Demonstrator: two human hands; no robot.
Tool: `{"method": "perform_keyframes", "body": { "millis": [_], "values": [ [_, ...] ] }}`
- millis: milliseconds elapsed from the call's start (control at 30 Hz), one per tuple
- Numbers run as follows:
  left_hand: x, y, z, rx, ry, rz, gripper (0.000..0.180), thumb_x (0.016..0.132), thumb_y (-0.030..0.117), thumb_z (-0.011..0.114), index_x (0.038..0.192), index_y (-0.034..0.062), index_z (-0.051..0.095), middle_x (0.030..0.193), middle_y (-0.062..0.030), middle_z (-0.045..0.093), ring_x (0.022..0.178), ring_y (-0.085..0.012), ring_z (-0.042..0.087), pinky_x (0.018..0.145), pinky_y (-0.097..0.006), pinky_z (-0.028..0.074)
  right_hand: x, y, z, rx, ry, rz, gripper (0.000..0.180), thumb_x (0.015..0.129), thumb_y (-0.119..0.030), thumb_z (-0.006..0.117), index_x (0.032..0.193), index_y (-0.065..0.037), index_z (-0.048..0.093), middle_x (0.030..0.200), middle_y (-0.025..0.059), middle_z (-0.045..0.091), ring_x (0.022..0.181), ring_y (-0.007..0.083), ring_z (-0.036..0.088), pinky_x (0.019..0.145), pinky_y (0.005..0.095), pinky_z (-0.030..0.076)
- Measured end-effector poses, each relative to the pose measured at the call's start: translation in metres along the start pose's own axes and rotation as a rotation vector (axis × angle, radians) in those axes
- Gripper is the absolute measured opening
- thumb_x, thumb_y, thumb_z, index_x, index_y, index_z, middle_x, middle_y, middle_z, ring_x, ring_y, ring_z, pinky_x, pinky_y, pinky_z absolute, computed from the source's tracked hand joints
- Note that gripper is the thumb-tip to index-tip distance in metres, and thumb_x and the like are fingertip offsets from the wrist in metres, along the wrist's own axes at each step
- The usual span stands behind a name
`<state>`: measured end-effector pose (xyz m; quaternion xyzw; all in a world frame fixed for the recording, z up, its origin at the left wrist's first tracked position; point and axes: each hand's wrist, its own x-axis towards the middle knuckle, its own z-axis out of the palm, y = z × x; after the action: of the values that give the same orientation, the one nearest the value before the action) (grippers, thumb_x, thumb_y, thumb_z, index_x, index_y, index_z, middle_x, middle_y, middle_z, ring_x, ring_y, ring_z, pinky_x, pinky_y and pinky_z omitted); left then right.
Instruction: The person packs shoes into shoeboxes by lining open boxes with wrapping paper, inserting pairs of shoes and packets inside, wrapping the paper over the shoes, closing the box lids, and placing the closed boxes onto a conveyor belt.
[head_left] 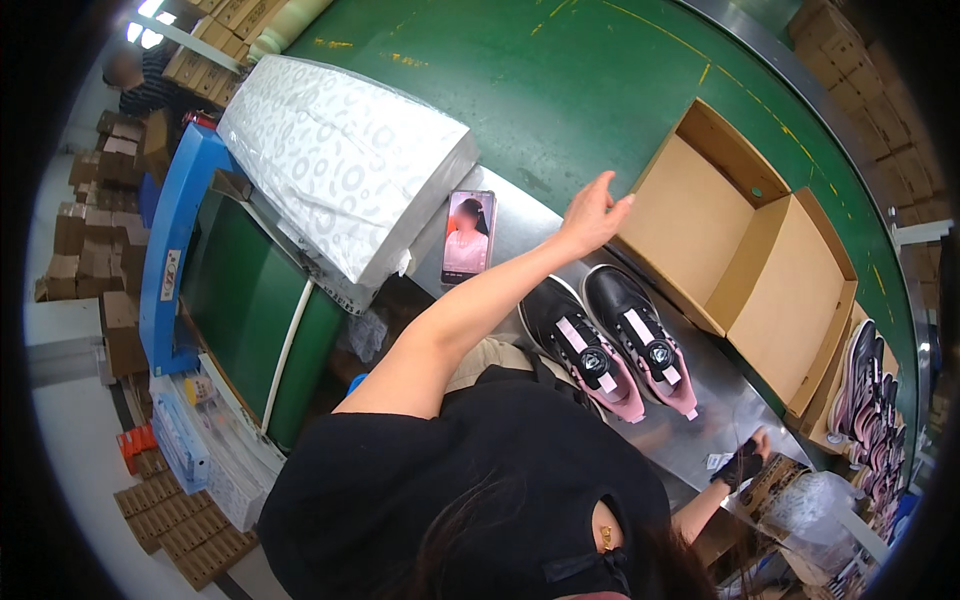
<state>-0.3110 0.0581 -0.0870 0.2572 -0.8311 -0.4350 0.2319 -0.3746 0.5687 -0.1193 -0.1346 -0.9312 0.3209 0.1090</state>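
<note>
Head view: left hand (pixel 594 216) loosely spread, empty, beside the open cardboard shoebox (pixel 758 272). Black-and-pink dial-lace sneakers (pixel 643 340) sit paired on metal tabletop (pixel 738 402), probably for easy reach. Right hand (pixel 746 462), fingerless-gloved: can't tell grip.

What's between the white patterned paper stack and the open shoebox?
Head view: the smartphone, beside the paper stack, then the left hand, close to the open shoebox. Whether it touches, I can't tell.
</note>
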Motion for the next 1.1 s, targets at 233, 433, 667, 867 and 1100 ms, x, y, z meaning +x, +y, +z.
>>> {"method": "perform_keyframes", "body": {
  "millis": [233, 433, 667, 867, 1100],
  "values": [
    [-0.066, -0.001, -0.039, -0.298, -0.03, -0.065, 0.035, 0.081, 0.015, 0.056, 0.111, -0.0008, 0.046, 0.071, -0.0026, 0.052, 0.051, -0.0041, 0.045, 0.045, -0.02, 0.036, -0.068, 0.022, 0.021, -0.448, -0.09, -0.113, 0.032, 0.085, -0.03, 0.04, 0.097, -0.004, 0.054, 0.098, 0.0173, 0.056, 0.098, 0.0336, 0.047, 0.079, 0.0378, 0.038],
    [-0.06, -0.048, -0.118, -0.276, 0.144, -0.092, 0.023, 0.083, 0.01, 0.053, 0.104, 0.0008, 0.053, 0.071, 0.0002, 0.054, 0.056, -0.0034, 0.046, 0.048, -0.018, 0.038, -0.064, 0.068, 0.023, -0.391, -0.007, -0.342, 0.033, 0.085, -0.02, 0.046, 0.114, -0.002, 0.047, 0.112, 0.02, 0.048, 0.102, 0.0296, 0.047, 0.087, 0.0329, 0.037],
    [-0.044, -0.137, -0.274, 0.582, 0.486, -0.027, 0.029, 0.079, 0.023, 0.056, 0.094, -0.0017, 0.058, 0.089, -0.0147, 0.059, 0.082, -0.0226, 0.056, 0.071, -0.03, 0.043, -0.064, -0.1, 0.002, 0.174, 0.289, -0.32, 0.028, 0.086, -0.023, 0.05, 0.099, 0.001, 0.056, 0.086, 0.0093, 0.059, 0.083, 0.0172, 0.054, 0.08, 0.0282, 0.041],
    [-0.065, -0.167, -0.311, 0.819, 0.334, -0.358, 0.064, 0.072, 0.055, 0.053, 0.114, 0.0082, 0.052, 0.13, -0.0179, 0.034, 0.126, -0.0286, 0.022, 0.094, -0.06, 0.009, -0.048, -0.245, 0.038, 0.062, -0.188, -0.281, 0.039, 0.083, -0.041, 0.049, 0.086, -0.002, 0.057, 0.063, 0.0045, 0.052, 0.06, 0.0147, 0.046, 0.058, 0.0283, 0.039],
    [-0.055, -0.149, -0.322, 0.904, 0.347, -0.371, 0.022, 0.082, 0.027, 0.046, 0.084, 0.0093, 0.059, 0.083, -0.0128, 0.059, 0.083, -0.0311, 0.056, 0.081, -0.044, 0.036, -0.069, -0.187, 0.05, 0.121, -0.24, -0.341, 0.042, 0.084, -0.039, 0.048, 0.084, 0.002, 0.056, 0.07, 0.0124, 0.057, 0.065, 0.0219, 0.049, 0.063, 0.0337, 0.04]
  ]
}}
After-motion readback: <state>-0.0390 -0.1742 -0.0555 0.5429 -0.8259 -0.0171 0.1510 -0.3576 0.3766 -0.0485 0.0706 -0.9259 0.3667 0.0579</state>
